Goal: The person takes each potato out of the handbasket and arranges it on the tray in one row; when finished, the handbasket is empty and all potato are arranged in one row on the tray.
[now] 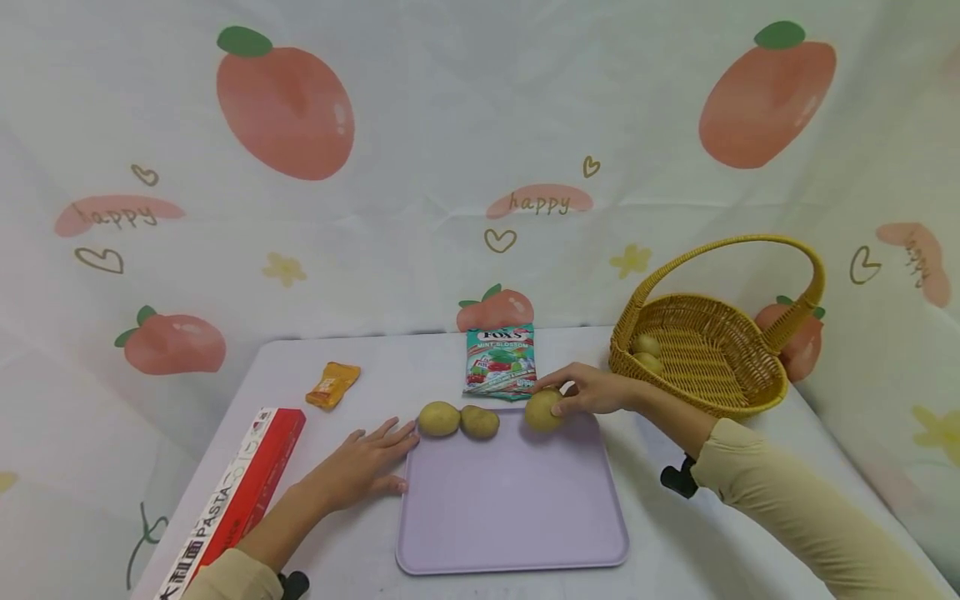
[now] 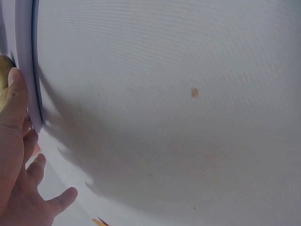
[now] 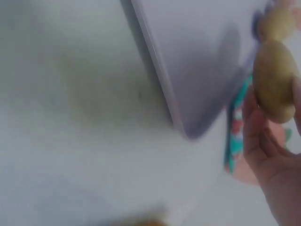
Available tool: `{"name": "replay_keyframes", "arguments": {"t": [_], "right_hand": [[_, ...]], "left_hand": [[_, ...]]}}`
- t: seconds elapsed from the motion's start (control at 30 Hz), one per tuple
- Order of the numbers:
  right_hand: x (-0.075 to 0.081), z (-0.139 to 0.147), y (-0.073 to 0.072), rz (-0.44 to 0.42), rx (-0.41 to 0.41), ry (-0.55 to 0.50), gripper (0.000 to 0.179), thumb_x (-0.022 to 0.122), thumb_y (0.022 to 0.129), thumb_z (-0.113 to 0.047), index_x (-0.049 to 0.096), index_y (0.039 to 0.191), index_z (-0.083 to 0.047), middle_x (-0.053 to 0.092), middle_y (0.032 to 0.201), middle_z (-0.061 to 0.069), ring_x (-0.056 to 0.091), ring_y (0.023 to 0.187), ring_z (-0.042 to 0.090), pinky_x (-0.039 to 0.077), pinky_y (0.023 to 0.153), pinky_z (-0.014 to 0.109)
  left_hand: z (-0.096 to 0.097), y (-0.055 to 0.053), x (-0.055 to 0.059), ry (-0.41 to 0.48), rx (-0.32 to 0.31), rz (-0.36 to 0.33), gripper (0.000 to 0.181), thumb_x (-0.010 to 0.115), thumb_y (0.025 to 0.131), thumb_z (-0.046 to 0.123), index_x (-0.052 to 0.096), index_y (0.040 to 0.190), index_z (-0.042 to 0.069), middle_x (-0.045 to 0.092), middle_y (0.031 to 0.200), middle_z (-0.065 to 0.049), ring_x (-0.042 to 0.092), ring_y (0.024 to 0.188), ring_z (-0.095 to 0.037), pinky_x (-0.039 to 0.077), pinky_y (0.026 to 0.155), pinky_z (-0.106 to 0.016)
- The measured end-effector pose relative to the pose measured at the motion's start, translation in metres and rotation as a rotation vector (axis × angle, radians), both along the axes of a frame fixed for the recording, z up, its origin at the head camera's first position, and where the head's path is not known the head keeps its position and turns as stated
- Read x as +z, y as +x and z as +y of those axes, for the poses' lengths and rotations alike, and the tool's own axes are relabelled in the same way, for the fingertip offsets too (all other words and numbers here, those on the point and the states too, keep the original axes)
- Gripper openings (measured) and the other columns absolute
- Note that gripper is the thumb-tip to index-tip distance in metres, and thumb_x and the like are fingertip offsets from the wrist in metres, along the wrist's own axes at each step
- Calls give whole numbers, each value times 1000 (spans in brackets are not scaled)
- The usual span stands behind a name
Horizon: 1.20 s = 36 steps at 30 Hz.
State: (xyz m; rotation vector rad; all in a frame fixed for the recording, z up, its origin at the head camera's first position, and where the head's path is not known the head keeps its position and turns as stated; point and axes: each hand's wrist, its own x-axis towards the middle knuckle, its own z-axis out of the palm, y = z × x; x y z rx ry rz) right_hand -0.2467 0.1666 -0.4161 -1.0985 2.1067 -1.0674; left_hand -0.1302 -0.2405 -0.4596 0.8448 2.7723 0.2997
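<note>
Between the thumb and fingers of my right hand (image 1: 592, 390) is a potato (image 1: 543, 411), held over the far right part of the lilac tray (image 1: 510, 517). In the right wrist view the same potato (image 3: 275, 81) shows its long side, with the fingers around one end. Two more potatoes, a left one (image 1: 438, 419) and a smaller one (image 1: 480, 422), lie side by side at the tray's far left corner. My left hand (image 1: 363, 467) has its fingers spread, with fingertips at the tray's left edge close to the left potato.
A yellow wicker basket (image 1: 705, 400) with a tall handle stands at the back right, potatoes (image 1: 647, 344) inside. Behind the tray is a green candy bag (image 1: 501, 360). To the left lie an orange packet (image 1: 333, 385) and a red-and-white pasta box (image 1: 240, 492).
</note>
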Motion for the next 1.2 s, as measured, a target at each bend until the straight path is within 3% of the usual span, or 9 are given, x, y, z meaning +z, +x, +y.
{"name": "replay_keyframes", "arguments": {"t": [0.27,0.7,0.93,1.1,1.2], "right_hand": [[-25,-22,3,30,-76,38,41,66,96,-12,59,132,6,59,135,20,56,118,31,52,94,40],[-29,-22,8,22,-102,41,44,65,98,-14,56,136,5,58,137,19,58,119,33,53,94,38],[-13,-6,6,-2,-132,61,42,65,96,-11,57,135,3,61,128,24,65,110,34,56,89,38],[9,17,0,26,-171,39,42,66,95,-9,56,133,7,61,123,31,65,108,40,56,89,42],[24,33,-5,29,-217,30,43,67,94,-8,55,133,6,63,120,28,66,107,38,56,88,40]], "left_hand": [[0,1,-1,13,5,-7,73,67,90,50,45,151,14,36,159,-8,26,147,-39,31,105,-71],[-2,1,-1,13,10,-12,74,65,91,52,44,151,15,35,159,-6,25,148,-38,30,106,-71],[0,1,-1,21,11,-13,74,66,91,51,44,151,15,36,159,-7,25,148,-38,30,106,-72],[1,2,0,14,26,-22,74,66,90,52,44,151,17,36,159,-6,25,148,-37,29,107,-71],[0,1,0,11,25,-24,74,66,90,53,44,151,17,36,159,-6,25,148,-37,28,107,-71]]}}
